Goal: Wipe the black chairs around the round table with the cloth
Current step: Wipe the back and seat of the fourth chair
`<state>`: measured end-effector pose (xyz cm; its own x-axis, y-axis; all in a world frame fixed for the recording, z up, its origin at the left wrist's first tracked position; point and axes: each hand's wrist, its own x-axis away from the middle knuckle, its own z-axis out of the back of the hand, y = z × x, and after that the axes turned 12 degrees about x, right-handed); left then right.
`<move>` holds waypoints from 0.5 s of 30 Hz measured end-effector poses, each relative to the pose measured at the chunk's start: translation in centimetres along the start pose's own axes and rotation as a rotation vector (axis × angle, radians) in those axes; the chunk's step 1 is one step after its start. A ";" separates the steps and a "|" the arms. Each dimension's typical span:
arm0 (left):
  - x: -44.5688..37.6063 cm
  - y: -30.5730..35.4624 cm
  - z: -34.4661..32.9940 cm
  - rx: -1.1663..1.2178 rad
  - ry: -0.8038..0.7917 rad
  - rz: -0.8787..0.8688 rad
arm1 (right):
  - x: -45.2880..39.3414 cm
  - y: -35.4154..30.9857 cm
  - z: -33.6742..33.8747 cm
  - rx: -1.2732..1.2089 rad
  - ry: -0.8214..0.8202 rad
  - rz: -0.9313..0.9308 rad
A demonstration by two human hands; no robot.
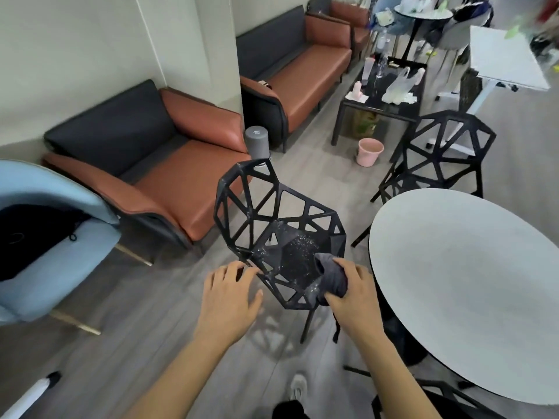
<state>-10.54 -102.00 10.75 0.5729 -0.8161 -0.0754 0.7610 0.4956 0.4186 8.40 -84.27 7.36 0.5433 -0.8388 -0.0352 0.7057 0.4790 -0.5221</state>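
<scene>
head view: right hand [354, 294] grips a bunched dark grey cloth [331, 278], fingers curled round it, cloth pressed on the front right edge of the near black chair [278, 231]. seat has white specks and dust across it. left hand [228, 293] has fingers spread and straight, fingertips touching the chair's front left edge. chair stands just left of the round table [465, 294], white top. second black chair [438, 155] sits at the table's far side, a third [438, 400] partly under its near edge. orange and black armchair [145, 176] left of the near chair, pink bucket [369, 152] on the floor beyond.
</scene>
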 end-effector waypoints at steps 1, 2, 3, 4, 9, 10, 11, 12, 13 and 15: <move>-0.9 -0.3 -0.4 -0.002 -0.010 0.012 | -1.4 0.2 -0.5 0.007 -0.009 -0.004; -1.7 -0.6 -0.8 -0.009 -0.016 0.023 | -2.8 0.4 -0.9 0.011 -0.020 -0.006; -2.8 -0.9 -1.3 -0.018 -0.021 0.035 | -4.4 0.6 -1.5 0.014 -0.034 -0.006; -3.9 -1.2 -1.8 -0.028 -0.028 0.054 | -6.2 0.9 -2.0 0.020 -0.047 -0.002; -9.7 -2.5 -4.7 -0.040 -0.087 0.210 | -16.9 2.0 -4.9 0.053 -0.124 0.028; -10.6 -2.8 -5.5 -0.034 -0.103 0.252 | -19.2 2.4 -5.6 0.069 -0.148 0.036; -11.6 -3.2 -6.5 -0.032 -0.115 0.291 | -21.5 2.7 -6.4 0.091 -0.173 0.047; -12.7 -3.6 -7.5 -0.034 -0.123 0.325 | -23.9 3.0 -7.3 0.111 -0.192 0.063; -13.7 -4.2 -8.7 -0.037 -0.124 0.357 | -26.2 3.4 -8.4 0.123 -0.212 0.075; -15.9 -5.3 -11.3 -0.048 -0.112 0.411 | -30.4 4.2 -11.0 0.138 -0.240 0.110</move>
<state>-20.24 -88.33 -0.53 0.7966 -0.5742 0.1890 0.4914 0.7971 0.3509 -10.19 -59.57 -3.07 0.7001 -0.7028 0.1263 0.6831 0.6077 -0.4051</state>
